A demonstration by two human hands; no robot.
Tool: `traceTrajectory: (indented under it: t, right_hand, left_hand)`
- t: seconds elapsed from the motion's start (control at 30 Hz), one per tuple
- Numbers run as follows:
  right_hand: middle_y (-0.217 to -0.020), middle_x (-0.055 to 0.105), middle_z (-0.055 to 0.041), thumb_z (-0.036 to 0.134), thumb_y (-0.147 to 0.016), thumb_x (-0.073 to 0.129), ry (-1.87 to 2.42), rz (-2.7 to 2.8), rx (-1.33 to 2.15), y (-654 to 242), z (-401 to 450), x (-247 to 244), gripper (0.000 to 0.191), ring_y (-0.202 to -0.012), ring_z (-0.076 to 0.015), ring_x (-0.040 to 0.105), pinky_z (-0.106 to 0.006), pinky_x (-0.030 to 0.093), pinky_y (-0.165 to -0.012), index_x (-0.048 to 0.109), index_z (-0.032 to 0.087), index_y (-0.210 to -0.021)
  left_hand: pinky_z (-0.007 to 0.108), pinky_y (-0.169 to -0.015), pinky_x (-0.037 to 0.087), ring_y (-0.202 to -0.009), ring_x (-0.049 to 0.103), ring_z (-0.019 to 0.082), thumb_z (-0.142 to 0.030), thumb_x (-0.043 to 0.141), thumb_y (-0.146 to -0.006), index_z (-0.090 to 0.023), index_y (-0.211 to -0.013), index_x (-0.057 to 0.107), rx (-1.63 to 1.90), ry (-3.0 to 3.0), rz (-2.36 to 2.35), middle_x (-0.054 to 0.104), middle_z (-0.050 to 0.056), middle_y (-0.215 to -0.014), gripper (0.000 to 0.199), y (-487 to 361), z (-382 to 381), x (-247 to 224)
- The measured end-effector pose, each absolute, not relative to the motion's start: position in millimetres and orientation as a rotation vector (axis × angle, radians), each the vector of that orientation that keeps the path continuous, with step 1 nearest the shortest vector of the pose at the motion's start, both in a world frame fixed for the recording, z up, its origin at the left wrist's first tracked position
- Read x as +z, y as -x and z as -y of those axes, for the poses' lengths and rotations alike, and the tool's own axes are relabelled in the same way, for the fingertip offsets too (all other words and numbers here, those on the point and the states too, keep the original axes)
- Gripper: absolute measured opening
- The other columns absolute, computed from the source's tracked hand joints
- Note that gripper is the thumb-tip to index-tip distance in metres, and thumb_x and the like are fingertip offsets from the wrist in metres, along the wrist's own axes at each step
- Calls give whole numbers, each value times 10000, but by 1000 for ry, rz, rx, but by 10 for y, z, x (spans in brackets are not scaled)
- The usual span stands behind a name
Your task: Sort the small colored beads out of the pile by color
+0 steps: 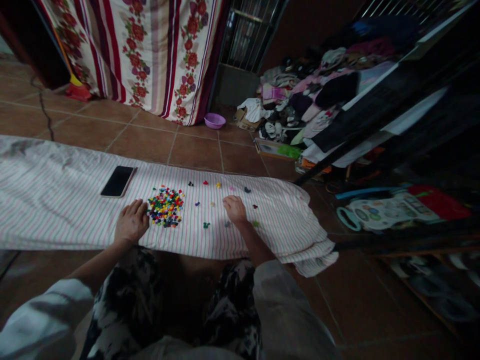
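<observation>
A pile of small multicoloured pieces (166,206) lies on the striped cloth (82,220). My left hand (132,220) rests at the pile's left edge, fingers curled together; whether a piece is under them is hidden. To the right, small single-colour groups are spread out: black (191,184), red (205,183), yellow (218,185), dark grey (247,190), blue (197,204), green (206,225), light green (255,224) and others. My right hand (235,209) is among these groups, its fingers bent together and pointing left, just below a pink group (231,188). Anything in its fingertips is too small to see.
A dark-screened phone (118,181) lies on the cloth left of the pile. Beyond, on the tiled floor, are a purple bowl (215,120), a red broom (78,91) and heaped clothes (300,95). A dark bar crosses the right side.
</observation>
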State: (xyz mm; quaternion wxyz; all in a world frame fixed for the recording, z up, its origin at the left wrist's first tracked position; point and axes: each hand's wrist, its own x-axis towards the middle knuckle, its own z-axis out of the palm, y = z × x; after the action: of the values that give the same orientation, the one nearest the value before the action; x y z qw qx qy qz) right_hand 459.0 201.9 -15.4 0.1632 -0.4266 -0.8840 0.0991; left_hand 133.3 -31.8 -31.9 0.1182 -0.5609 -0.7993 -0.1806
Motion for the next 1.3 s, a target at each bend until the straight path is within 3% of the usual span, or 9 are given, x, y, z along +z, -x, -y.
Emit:
traceTrajectory:
  t: [0.23, 0.37, 0.6, 1.3]
  right_hand:
    - [-1088, 667, -70, 173, -915, 516, 1018, 2622, 405, -4246, -1921, -178, 225, -1005, -189, 564, -328, 400, -937, 696, 197, -1049]
    - [-1077, 671, -73, 140, -907, 518, 1037, 2700, 397, -4168, -1890, -199, 238, -1005, -179, 562, -312, 386, -934, 688, 179, -1068]
    - [-996, 681, -63, 90, -877, 495, 1037, 2725, 385, -4186, -1872, -196, 217, -963, -183, 574, -311, 392, -909, 687, 173, -934]
    - [-1055, 673, -74, 118, -859, 522, 1064, 2694, 416, -4153, -1823, -50, 242, -1025, -196, 554, -333, 395, -959, 702, 178, -1010]
  left_hand:
    - [459, -1082, 358, -1290, 486, 295, -242, 422, -865, -115, -1198, 590, -556, 1657, 2336, 565, 178, -1339, 393, -1325, 318, -329]
    - [462, -1088, 350, -1294, 480, 300, -246, 431, -855, -115, -1197, 589, -593, 1656, 2372, 560, 182, -1342, 399, -1326, 315, -321]
    - [478, -1090, 331, -1300, 468, 299, -238, 460, -819, -164, -1212, 572, -664, 1663, 2388, 561, 152, -1345, 416, -1314, 311, -342]
    - [454, -1093, 318, -1304, 461, 294, -247, 438, -841, -141, -1212, 577, -621, 1658, 2410, 560, 162, -1343, 411, -1344, 315, -286]
